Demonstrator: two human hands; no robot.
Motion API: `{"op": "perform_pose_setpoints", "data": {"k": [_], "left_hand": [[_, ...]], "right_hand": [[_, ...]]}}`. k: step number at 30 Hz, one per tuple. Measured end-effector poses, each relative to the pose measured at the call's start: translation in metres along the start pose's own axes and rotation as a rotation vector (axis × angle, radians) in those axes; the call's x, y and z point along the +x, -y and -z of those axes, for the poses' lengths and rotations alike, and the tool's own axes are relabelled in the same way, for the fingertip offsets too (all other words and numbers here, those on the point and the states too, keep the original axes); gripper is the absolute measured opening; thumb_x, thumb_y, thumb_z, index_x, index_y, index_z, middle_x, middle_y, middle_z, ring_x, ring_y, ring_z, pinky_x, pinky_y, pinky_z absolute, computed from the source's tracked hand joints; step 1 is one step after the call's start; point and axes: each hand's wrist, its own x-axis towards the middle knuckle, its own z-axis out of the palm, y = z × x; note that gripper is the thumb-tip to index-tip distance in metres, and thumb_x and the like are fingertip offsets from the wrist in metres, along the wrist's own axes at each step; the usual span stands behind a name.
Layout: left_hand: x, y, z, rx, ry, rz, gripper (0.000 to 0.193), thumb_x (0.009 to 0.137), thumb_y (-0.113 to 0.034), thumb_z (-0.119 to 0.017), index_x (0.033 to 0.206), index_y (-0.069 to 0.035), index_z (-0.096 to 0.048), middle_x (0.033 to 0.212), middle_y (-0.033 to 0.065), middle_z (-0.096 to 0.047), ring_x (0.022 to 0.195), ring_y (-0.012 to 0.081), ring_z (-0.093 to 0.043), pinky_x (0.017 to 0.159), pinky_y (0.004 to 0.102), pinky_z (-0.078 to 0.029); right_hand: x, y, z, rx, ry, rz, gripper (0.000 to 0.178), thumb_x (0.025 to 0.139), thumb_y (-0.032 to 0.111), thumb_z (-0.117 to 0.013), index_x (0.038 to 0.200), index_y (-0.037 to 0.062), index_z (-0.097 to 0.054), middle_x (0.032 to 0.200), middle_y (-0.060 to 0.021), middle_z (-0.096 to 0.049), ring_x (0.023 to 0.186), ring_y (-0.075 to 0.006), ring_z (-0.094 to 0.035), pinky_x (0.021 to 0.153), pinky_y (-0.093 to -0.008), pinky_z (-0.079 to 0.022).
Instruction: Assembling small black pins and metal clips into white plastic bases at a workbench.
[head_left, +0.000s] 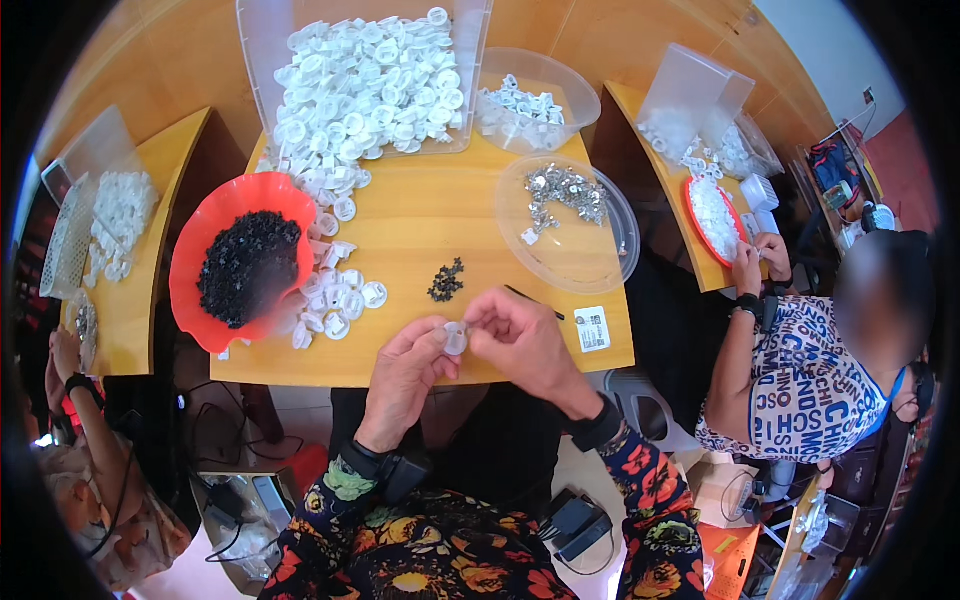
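Note:
Just over the near table edge, my left hand is closed, pinching a small round white plastic part between thumb and fingers. My right hand meets it from the right, its thumb and forefinger pressed together at the part's rim. Whatever those right fingertips hold is too small to make out. Beyond my hands lies a little pile of black pieces. Loose white round parts spread to the left, beside a red scalloped bowl full of black pieces.
A clear bin heaped with white parts stands at the back. Right of it are a clear bowl with white pieces and a clear round tray with metal pieces. A label card lies near the right edge. Co-workers sit at tables on both sides.

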Motion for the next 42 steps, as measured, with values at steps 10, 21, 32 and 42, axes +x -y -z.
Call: {"op": "perform_pose_setpoints", "data": {"k": [10, 21, 32, 42], "left_hand": [[-0.004, 0.004, -0.002, 0.077, -0.023, -0.178, 0.016, 0.093, -0.010, -0.056, 0.106, 0.000, -0.059, 0.089, 0.0031, -0.061, 0.075, 0.0101, -0.057, 0.066, 0.0225, -0.047], [-0.006, 0.003, 0.000, -0.093, 0.067, -0.018, 0.022, 0.096, -0.016, -0.052, 0.111, 0.000, -0.054, 0.096, 0.0075, -0.063, 0.083, 0.0143, -0.060, 0.073, 0.0274, -0.050], [-0.006, 0.006, -0.003, -0.127, 0.058, -0.014, 0.022, 0.097, -0.015, -0.051, 0.112, 0.000, -0.054, 0.106, 0.0082, -0.061, 0.094, 0.0143, -0.060, 0.083, 0.0290, -0.050], [-0.010, 0.006, -0.012, -0.145, 0.037, -0.062, 0.019, 0.096, -0.013, -0.052, 0.111, -0.002, -0.055, 0.106, 0.0059, -0.061, 0.096, 0.0124, -0.059, 0.086, 0.0282, -0.048]], "right_hand": [[-0.014, -0.013, -0.031, 0.303, -0.049, -0.005, 0.011, 0.087, 0.001, -0.061, 0.096, -0.0038, -0.059, 0.081, -0.0027, -0.063, 0.071, -0.0061, -0.060, 0.064, -0.0210, -0.050], [-0.025, 0.010, -0.028, -0.141, -0.172, 0.189, 0.012, 0.083, -0.002, -0.063, 0.094, -0.0012, -0.061, 0.081, -0.0075, -0.065, 0.069, -0.0119, -0.065, 0.062, -0.0251, -0.052], [-0.026, -0.011, -0.038, -0.323, -0.354, 0.409, 0.013, 0.077, -0.002, -0.067, 0.088, 0.0033, -0.063, 0.081, -0.0083, -0.061, 0.069, -0.0216, -0.062, 0.060, -0.0295, -0.050], [-0.030, -0.015, -0.042, -0.283, -0.434, 0.388, 0.015, 0.076, -0.002, -0.069, 0.089, 0.0028, -0.064, 0.084, -0.0084, -0.059, 0.070, -0.0177, -0.060, 0.058, -0.0256, -0.049]]}}
